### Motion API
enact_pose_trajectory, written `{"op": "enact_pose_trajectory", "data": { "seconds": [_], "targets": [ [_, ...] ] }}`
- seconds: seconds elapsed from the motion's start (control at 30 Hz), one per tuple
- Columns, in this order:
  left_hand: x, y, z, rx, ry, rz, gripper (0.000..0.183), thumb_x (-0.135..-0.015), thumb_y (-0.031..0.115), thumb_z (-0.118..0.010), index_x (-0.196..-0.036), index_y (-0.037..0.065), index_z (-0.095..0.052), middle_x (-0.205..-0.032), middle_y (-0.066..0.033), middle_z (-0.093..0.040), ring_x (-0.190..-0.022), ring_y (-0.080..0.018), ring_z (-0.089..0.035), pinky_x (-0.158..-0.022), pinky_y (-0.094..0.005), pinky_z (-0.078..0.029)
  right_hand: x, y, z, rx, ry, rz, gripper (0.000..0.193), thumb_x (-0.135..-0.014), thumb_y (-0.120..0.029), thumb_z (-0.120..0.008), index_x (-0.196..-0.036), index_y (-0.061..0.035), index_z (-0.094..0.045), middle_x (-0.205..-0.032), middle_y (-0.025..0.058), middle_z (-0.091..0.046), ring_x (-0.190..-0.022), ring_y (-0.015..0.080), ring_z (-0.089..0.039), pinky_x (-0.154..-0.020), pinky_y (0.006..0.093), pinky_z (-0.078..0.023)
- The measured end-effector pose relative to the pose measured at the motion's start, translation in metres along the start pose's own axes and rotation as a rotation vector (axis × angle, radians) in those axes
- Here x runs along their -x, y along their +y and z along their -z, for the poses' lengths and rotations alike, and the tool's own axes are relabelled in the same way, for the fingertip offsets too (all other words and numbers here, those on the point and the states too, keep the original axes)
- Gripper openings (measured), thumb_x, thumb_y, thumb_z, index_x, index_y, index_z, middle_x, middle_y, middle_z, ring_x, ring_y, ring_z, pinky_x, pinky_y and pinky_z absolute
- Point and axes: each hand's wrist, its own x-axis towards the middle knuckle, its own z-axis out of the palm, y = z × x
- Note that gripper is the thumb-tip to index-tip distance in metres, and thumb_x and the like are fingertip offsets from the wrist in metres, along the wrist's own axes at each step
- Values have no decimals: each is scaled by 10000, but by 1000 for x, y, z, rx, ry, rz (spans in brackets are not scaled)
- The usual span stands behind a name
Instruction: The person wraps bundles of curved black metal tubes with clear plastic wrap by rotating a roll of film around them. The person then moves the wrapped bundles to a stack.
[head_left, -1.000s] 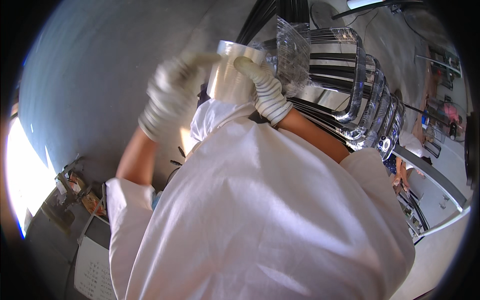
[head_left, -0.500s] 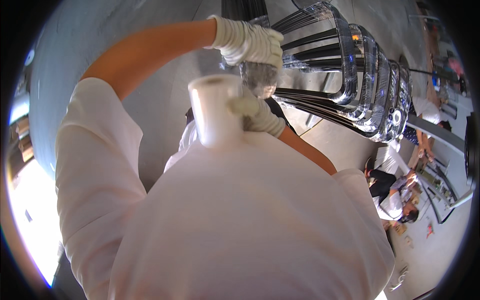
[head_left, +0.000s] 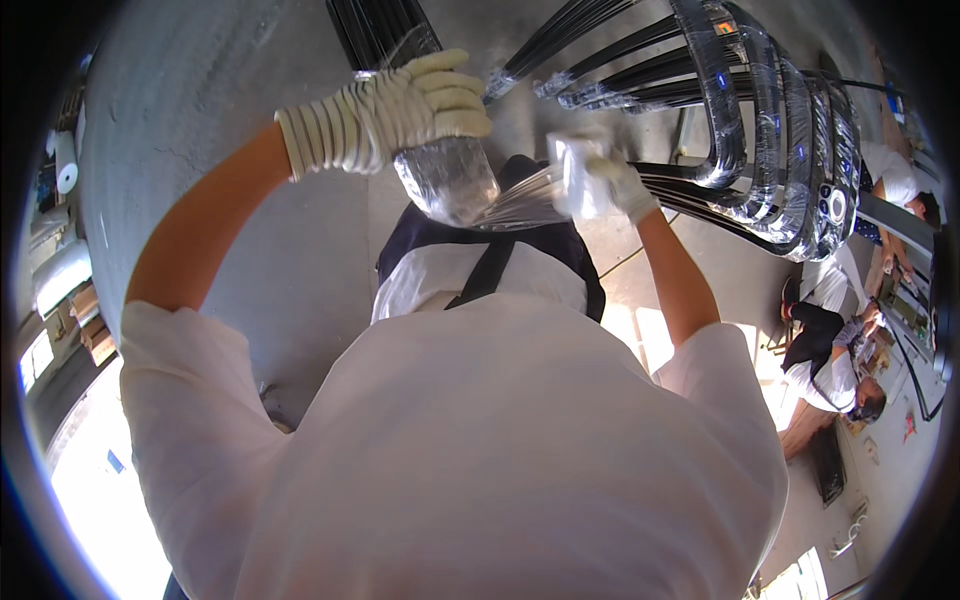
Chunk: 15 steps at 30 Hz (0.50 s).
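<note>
My left hand (head_left: 395, 112), in a ribbed white glove, lies across a bundle of black bars (head_left: 385, 30), its fingers curved over the near end. Clear film covers that rounded end (head_left: 452, 188). My right hand (head_left: 625, 188), also gloved, is closed on a roll of clear stretch film (head_left: 577, 178), which is blurred by motion. A gathered strip of film (head_left: 520, 200) runs taut between the bundle's end and the roll. My left thumb is hidden.
Several black bent-tube frames (head_left: 725, 110) with film-wrapped ends stand at the upper right, close to my right hand. Beyond them, two people sit or bend at the far right, one in dark trousers (head_left: 815, 350). Stacked boxes (head_left: 92, 320) and rolls (head_left: 65, 165) stand at the left.
The film roll has swung from the near side of the bundle to its right, drawing out a strip. My left hand and the bundle appear farther left in view.
</note>
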Motion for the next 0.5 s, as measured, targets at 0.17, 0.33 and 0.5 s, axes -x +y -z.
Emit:
{"op": "enact_pose_trajectory", "data": {
  "seconds": [0.17, 0.33, 0.5],
  "targets": [
    [-2, 19, -2, -42, 22, 48, 525, -741, 10, -493, -1219, 224, -455, -1265, 17, -458, -1273, -179, -360, -1141, -412, -142, -141, 12, -45, 329, -400, 174, 461, -683, -181, -672, -1098, 1, -587, -937, 79, -620, -876, 163, -573, -822, 261, -438],
    [10, 44, 9, -151, 318, 422, 623, -691, 85, -561, -1276, 264, -448, -1287, 49, -444, -1221, -209, -398, -1103, -486, -182, -139, 15, -170, 257, -838, -89, 499, -653, -158, -696, -1112, -10, -572, -950, 82, -616, -898, 170, -573, -825, 275, -446],
    [55, 120, -32, 138, 1236, 1598, 625, -881, 311, -518, -1367, 1, -275, -1292, -144, -407, -1209, -251, -397, -1051, -366, -286, -124, 13, -232, 168, -994, -300, 543, -622, -135, -721, -1127, -22, -557, -964, 85, -612, -920, 177, -572, -829, 289, -455]
  ]
}}
